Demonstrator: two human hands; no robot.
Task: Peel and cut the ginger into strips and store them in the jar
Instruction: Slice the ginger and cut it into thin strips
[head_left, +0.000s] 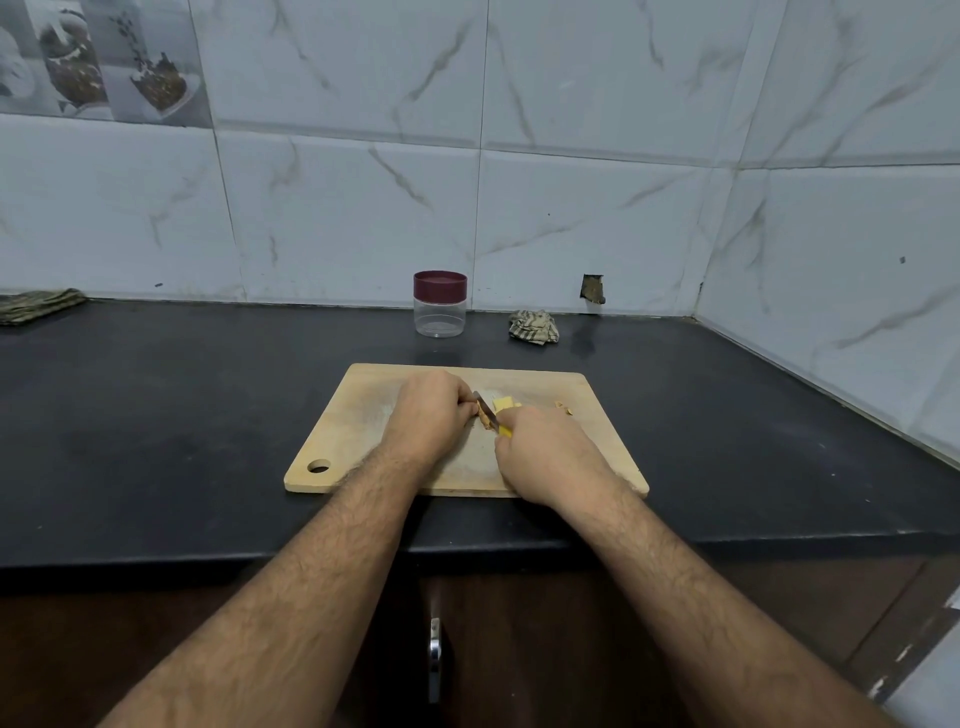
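On the wooden cutting board (363, 415) my left hand (434, 410) grips a brownish piece of ginger (486, 418) with curled fingers. My right hand (540, 449) grips a knife with a yellow handle (505, 431); its blade (483, 404) lies across the ginger. A pale yellow peeled ginger piece (506, 402) lies just behind the blade. Small peel scraps (563, 407) sit at the board's right side. The clear jar with a maroon lid (440, 304) stands closed behind the board near the wall.
A crumpled striped cloth (534, 327) lies right of the jar. A folded cloth (36, 305) sits at the far left of the black counter (182, 415). Tiled walls close off the back and right. A cabinet handle (435, 654) shows below the counter edge.
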